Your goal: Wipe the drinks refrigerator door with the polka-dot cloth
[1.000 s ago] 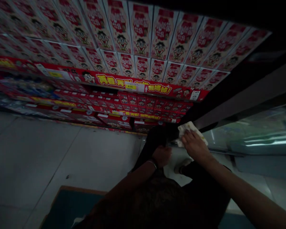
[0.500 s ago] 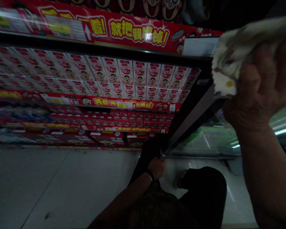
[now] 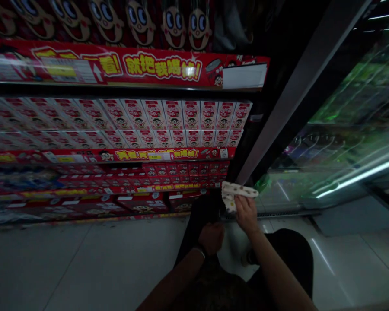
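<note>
Right hand w/ the spotted cloth had dropped from up high back to the grey door frame's foot, 12 o'clock of the knees; wiping went on low. Left hand stayed fisted on the thigh, holding nothing I could see.

Left hand sits in shadow, grip unclear. Cloth hides right hand's fingertips. Cooler glass w/ blurred contents; shelf cartons print too small to read.
</note>
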Tool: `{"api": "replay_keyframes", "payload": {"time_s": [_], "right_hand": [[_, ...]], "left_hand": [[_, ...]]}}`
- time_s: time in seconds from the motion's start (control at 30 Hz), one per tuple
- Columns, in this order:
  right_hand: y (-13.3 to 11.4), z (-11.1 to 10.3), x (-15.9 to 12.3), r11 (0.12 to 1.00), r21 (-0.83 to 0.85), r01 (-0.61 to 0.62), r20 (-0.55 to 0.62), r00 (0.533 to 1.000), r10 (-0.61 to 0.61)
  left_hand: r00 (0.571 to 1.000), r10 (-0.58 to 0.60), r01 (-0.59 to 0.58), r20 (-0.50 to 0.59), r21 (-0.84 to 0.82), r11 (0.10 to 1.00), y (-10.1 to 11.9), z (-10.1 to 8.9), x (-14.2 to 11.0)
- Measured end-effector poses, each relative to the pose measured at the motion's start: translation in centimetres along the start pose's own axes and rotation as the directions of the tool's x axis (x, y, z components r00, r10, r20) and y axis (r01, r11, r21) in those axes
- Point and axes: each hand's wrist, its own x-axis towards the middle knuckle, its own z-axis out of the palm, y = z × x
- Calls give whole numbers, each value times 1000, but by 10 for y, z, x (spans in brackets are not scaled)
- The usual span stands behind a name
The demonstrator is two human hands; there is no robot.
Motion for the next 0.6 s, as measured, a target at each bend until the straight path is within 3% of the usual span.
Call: {"api": "replay_keyframes", "payload": {"time_s": [0.1, 0.2, 0.33, 0.4, 0.47, 0.53, 0.6], "right_hand": [[-12, 17, -32, 998, 61, -28, 115, 993, 21], [-2, 9, -8, 996, 81, 30, -10, 1000, -30], [31, -35, 82, 993, 20, 120, -260, 959, -111], [50, -68, 137, 988, -27, 150, -357, 922, -149], [68, -105, 195, 986, -64, 152, -445, 880, -165], [85, -147, 253, 989, -95, 117, -509, 848, -149], [100, -192, 311, 989, -131, 71, -535, 834, -131]], "left_hand": [[996, -71, 70, -48, -33, 997, 4, -3, -2], [984, -145, 140, -104, -56, 989, 8, -8, -5], [969, -181, 172, -167, -66, 983, -1, -18, 2], [965, -134, 117, -225, -86, 989, -4, -29, 12], [935, -64, 20, -348, -129, 991, 1, -48, 24], [849, -13, -83, -528, -158, 984, 19, -78, 38], [716, 29, -169, -698, -133, 977, 49, -118, 52]]}}
